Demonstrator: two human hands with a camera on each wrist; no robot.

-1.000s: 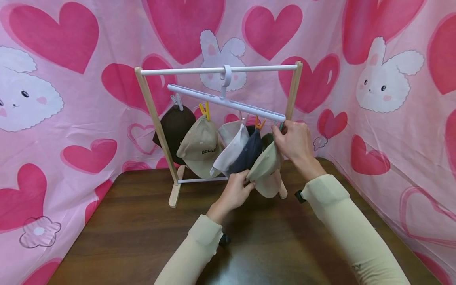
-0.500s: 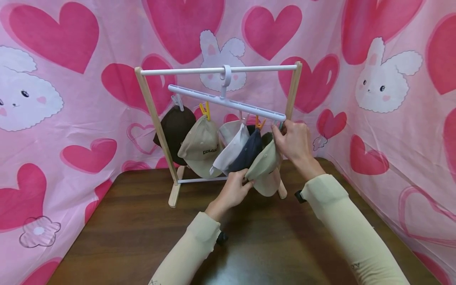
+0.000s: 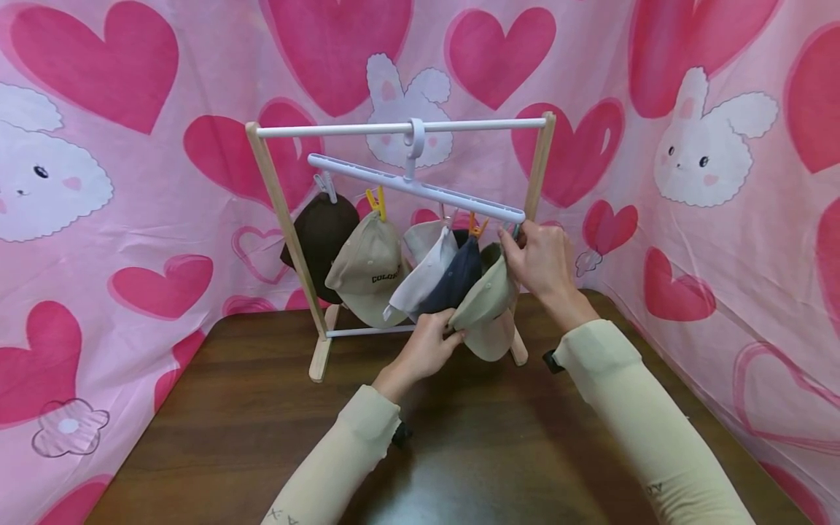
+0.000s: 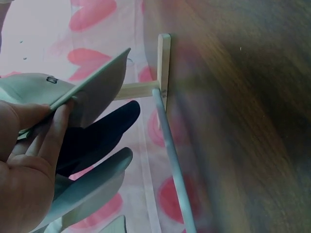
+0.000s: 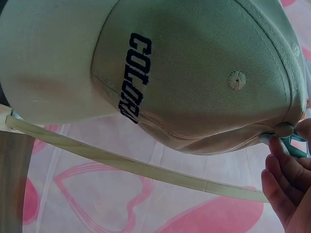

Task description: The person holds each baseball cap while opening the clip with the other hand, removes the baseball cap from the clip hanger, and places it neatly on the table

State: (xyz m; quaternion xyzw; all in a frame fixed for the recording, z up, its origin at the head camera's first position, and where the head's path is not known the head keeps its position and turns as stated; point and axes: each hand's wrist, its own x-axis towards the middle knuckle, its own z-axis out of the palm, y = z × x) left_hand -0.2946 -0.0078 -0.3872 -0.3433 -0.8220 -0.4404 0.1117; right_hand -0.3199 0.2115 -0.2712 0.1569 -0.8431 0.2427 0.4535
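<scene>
A pale green-beige cap (image 3: 487,295) with dark lettering (image 5: 135,77) hangs under the low right end of a white hanger (image 3: 453,197). My left hand (image 3: 421,348) pinches the cap's lower edge between thumb and fingers, seen close in the left wrist view. Up at the crown, my right hand (image 3: 543,257) pinches a teal clothespin (image 5: 294,149) right by the cap's top button (image 5: 284,129). Most of that clothespin is hidden by the fingers. Directly left of this cap hang a navy cap (image 3: 454,281) on an orange clothespin (image 3: 477,226) and a white cap (image 3: 423,281).
A tan cap (image 3: 367,259) on a yellow clothespin (image 3: 377,203) and a dark brown cap (image 3: 324,237) hang further left. The hanger hooks over the white rod (image 3: 328,130) of a wooden rack (image 3: 278,204), standing on a brown table (image 3: 216,423). Patterned pink cloth surrounds it.
My left hand has drifted slightly left and up, drawing the cap's lower edge along. The right hand stays at the clothespin, and the hanger keeps its tilt.
</scene>
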